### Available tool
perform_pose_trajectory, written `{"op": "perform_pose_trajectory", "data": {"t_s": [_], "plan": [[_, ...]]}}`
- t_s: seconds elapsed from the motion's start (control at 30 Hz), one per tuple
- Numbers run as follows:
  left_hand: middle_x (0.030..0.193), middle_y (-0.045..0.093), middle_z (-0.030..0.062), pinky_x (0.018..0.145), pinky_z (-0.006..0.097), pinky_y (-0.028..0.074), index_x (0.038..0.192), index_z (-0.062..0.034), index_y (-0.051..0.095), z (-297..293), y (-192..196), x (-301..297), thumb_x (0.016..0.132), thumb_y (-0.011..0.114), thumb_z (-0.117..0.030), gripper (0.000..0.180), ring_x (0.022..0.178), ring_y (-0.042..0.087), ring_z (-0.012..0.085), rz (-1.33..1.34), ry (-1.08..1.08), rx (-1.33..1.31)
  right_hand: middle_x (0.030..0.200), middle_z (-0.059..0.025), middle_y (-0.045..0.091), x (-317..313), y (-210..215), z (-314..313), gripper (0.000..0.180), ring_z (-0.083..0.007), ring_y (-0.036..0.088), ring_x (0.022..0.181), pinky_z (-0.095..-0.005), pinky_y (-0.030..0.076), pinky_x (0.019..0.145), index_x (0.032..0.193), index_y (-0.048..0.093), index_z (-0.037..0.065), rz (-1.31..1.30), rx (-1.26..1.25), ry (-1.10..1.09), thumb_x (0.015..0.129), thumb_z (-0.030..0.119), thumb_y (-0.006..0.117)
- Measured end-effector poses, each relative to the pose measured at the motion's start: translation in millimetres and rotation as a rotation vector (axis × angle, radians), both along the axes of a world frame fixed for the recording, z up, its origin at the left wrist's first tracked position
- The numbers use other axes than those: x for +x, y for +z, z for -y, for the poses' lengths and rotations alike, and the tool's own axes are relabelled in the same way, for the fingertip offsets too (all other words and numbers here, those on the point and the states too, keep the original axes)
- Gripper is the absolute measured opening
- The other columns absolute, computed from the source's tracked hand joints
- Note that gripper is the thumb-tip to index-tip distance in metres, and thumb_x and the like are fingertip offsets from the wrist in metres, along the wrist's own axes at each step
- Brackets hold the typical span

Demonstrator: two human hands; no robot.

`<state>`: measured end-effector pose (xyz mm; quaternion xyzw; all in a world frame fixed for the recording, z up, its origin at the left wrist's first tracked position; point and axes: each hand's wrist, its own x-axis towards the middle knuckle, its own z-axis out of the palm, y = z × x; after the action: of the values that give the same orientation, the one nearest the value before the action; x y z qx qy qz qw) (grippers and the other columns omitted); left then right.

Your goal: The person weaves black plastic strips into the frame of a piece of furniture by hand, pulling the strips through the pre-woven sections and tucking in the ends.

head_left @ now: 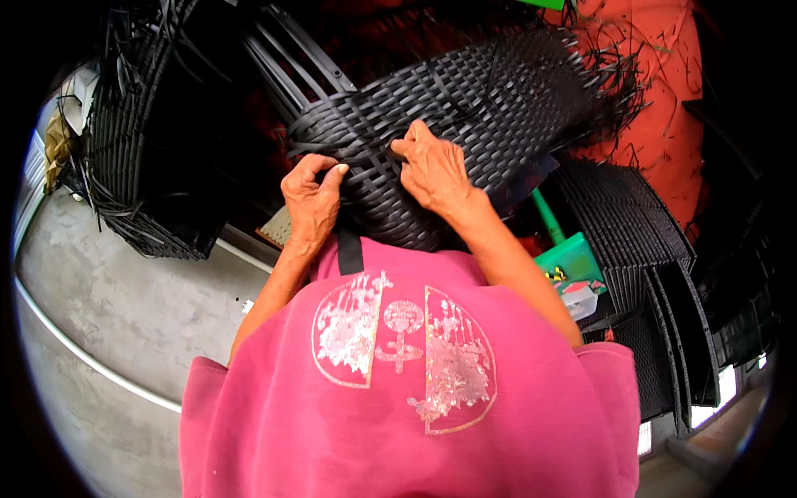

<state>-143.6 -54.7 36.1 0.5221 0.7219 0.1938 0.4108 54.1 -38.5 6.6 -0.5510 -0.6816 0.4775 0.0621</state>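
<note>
Two hands (311,203) (432,170), one woven panel (465,108)

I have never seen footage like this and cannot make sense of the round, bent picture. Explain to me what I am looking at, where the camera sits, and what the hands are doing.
There is no machine here: a person wears a wide-angle camera on the head, looking down, so straight edges bend toward the rim. The pink shirt at the bottom is the person's own chest. Both hands press on a black woven piece made of flat plastic strips. The left hand grips its lower edge, where a loose black strip hangs down. The right hand pinches the weave near its middle. More black woven panels stand to the right, a frame with loose strips to the left, on a grey concrete floor.
</note>
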Motion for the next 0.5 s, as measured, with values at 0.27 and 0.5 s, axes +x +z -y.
{"op": "perform_pose_trajectory", "data": {"t_s": [0.27,0.5], "plan": [[0.102,0.055,0.0144,0.075,0.033,0.047,0.098,-0.0024,0.063,6.0,16.6,3.4,0.071,0.069,0.001,0.027,0.092,0.054,0.0269,-0.202,-0.044,0.108,0.099,-0.0080,0.048,2.2,15.3,24.6,0.047,-0.0253,0.052,0.093,-0.0376,0.035,0.072,0.116,0.061,0.012,-0.011,0.015,-0.057,0.071,0.001,0.058],[0.124,0.047,0.0117,0.096,0.047,0.032,0.110,-0.0171,0.064,3.7,23.6,40.4,0.073,0.072,-0.012,0.038,0.121,0.037,0.0360,-0.313,-0.598,0.123,0.101,-0.0073,0.048,1.1,14.3,29.3,0.044,-0.0237,0.053,0.093,-0.0391,0.033,0.073,0.113,0.061,0.013,-0.027,0.031,-0.102,0.070,0.003,0.061]]}}
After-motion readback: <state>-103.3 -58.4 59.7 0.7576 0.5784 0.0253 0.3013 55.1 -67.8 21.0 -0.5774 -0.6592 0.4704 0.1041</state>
